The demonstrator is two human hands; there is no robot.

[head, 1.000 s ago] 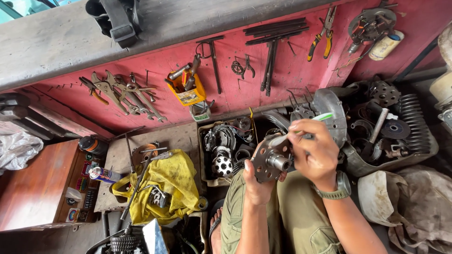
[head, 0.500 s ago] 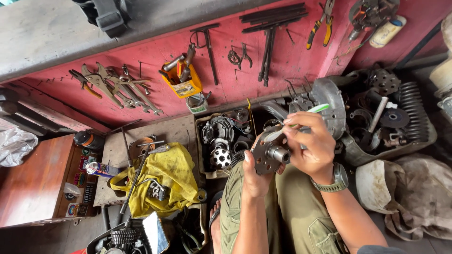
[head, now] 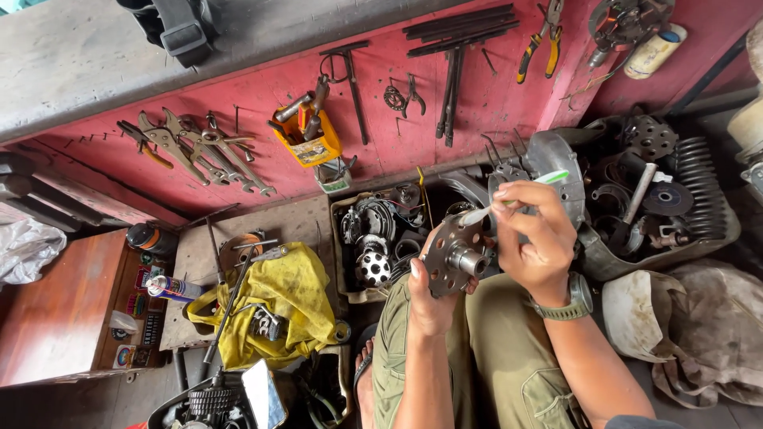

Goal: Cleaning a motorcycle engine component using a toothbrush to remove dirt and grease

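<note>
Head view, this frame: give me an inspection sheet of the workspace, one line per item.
Surface: worn wooden board on the floor below a red wall.
Job's things: round metal hub plate with holes and a central shaft; toothbrush, bristle end at the plate.
Clutter: yellow cloth with tools on it, spray can, box of parts, tray of engine parts.
Grippers: left hand holds the plate from below; right hand holds the toothbrush.
Cables: thin wires among the boxed parts; ends hidden.
Surroundings: pliers and spanners hung on the wall, yellow holder, wooden cabinet.
</note>
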